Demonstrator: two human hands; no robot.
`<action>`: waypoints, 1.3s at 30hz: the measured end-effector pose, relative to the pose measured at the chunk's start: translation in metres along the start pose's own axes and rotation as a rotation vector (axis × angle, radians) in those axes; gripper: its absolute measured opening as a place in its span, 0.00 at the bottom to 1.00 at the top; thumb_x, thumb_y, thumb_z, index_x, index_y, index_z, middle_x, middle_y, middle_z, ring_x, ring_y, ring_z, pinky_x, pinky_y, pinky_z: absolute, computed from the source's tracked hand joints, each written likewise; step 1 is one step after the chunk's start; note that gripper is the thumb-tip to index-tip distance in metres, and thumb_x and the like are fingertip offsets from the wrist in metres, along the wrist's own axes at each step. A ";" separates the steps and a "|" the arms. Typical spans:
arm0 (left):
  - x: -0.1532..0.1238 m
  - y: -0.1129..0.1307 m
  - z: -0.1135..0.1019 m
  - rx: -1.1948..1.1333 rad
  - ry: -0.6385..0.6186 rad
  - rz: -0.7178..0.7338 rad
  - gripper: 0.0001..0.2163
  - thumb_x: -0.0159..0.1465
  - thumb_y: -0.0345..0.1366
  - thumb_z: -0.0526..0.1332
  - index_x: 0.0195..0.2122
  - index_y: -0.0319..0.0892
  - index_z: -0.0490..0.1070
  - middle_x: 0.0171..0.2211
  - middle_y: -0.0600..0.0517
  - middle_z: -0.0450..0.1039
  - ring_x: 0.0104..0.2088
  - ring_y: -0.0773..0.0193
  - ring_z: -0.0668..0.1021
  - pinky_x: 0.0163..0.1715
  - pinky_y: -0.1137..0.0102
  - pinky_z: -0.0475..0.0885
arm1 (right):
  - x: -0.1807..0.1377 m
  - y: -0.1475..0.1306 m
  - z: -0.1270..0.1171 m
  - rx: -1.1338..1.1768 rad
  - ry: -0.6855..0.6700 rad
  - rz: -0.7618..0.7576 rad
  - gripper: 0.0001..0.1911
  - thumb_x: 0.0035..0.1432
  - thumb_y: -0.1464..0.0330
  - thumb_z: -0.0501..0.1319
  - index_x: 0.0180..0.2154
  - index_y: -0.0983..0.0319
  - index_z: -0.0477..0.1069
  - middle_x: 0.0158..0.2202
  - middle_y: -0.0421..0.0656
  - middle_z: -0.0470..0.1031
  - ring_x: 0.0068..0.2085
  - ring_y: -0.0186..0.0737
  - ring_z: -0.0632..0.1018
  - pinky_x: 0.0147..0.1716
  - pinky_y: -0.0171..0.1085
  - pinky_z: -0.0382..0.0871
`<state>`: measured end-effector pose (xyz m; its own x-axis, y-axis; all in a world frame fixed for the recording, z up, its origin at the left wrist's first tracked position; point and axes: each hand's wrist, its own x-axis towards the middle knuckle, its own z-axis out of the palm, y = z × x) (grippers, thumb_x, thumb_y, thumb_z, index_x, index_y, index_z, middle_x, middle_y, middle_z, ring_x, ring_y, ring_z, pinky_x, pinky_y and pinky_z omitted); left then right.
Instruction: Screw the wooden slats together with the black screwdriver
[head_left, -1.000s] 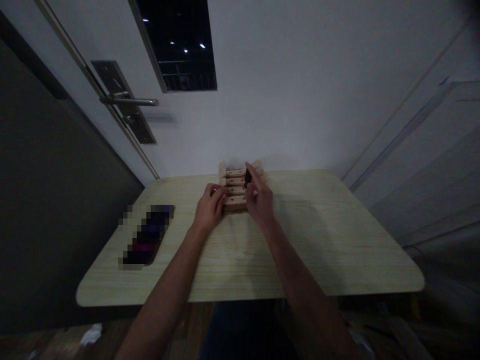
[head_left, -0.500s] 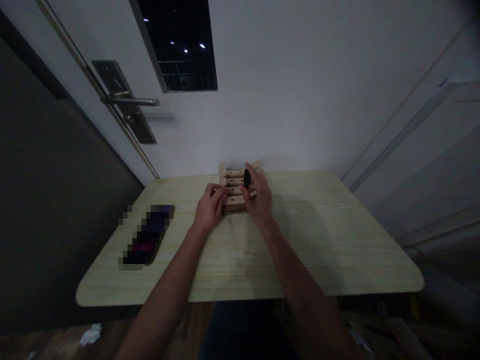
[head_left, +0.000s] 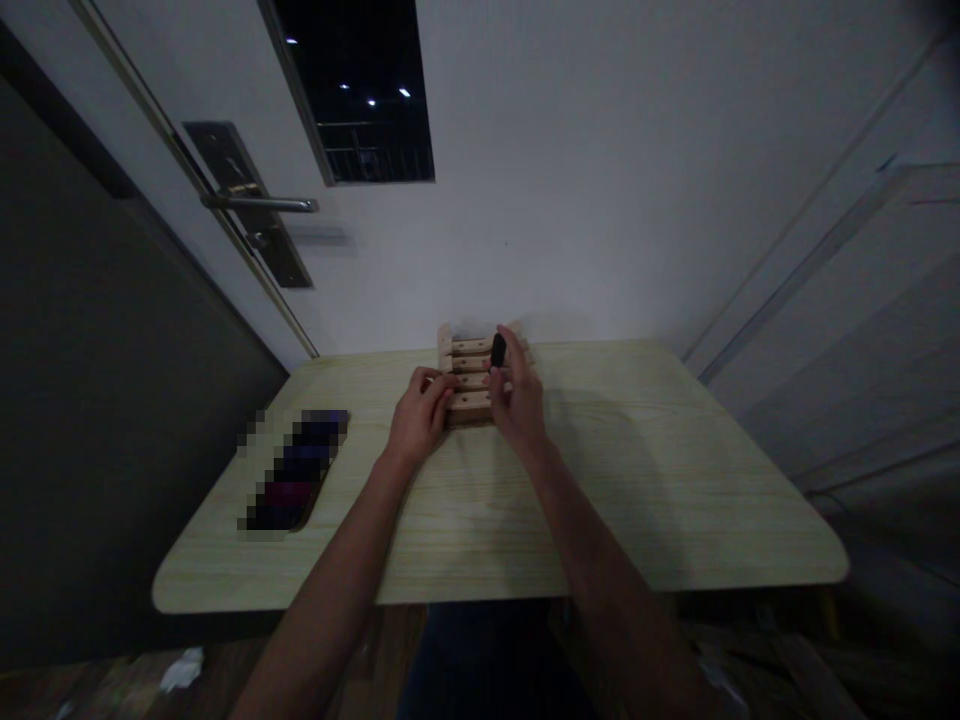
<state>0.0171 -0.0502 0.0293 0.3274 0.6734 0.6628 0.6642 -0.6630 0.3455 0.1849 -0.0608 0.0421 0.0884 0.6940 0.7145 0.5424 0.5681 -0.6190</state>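
A dark thing (head_left: 292,482) on the table (head_left: 600,480), centre left, is blurred into blocks. The wooden rack (head_left: 466,347) is partly covered by the left hand (head_left: 418,420) and the right hand (head_left: 519,405); the small black object (head_left: 498,350) pinched in the latter is too small to be identified.

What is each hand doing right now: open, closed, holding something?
Left hand: fingers curled on the left end of the wooden rack, gripping it.
Right hand: closed, pinching a small black object over the rack.
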 end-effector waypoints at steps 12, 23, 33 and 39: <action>0.000 0.001 -0.001 0.003 0.012 0.007 0.14 0.69 0.39 0.46 0.45 0.43 0.69 0.42 0.47 0.64 0.39 0.62 0.71 0.41 0.66 0.71 | -0.001 -0.001 -0.002 0.002 -0.020 0.071 0.27 0.63 0.61 0.54 0.62 0.52 0.53 0.53 0.43 0.73 0.34 0.35 0.79 0.33 0.34 0.76; 0.000 0.002 -0.001 0.000 0.006 0.001 0.14 0.68 0.39 0.46 0.46 0.43 0.69 0.42 0.47 0.64 0.39 0.62 0.71 0.41 0.66 0.71 | -0.003 0.003 0.000 -0.002 -0.060 0.020 0.26 0.64 0.65 0.48 0.63 0.53 0.50 0.56 0.44 0.69 0.41 0.38 0.79 0.34 0.34 0.76; 0.000 0.001 -0.001 0.011 0.001 0.011 0.14 0.68 0.38 0.46 0.46 0.43 0.69 0.42 0.47 0.64 0.39 0.62 0.72 0.41 0.66 0.72 | 0.000 0.004 -0.001 -0.027 -0.012 0.008 0.25 0.65 0.61 0.49 0.62 0.52 0.52 0.54 0.43 0.71 0.37 0.38 0.79 0.35 0.36 0.76; 0.001 0.001 -0.002 0.009 -0.002 0.014 0.14 0.68 0.38 0.46 0.46 0.44 0.69 0.42 0.47 0.63 0.39 0.62 0.71 0.39 0.66 0.72 | 0.000 0.001 -0.001 -0.002 -0.003 0.031 0.27 0.65 0.61 0.50 0.64 0.53 0.49 0.53 0.43 0.71 0.36 0.34 0.77 0.33 0.32 0.76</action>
<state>0.0166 -0.0510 0.0317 0.3380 0.6645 0.6665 0.6658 -0.6694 0.3297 0.1859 -0.0607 0.0416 0.1022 0.7125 0.6942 0.5413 0.5456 -0.6397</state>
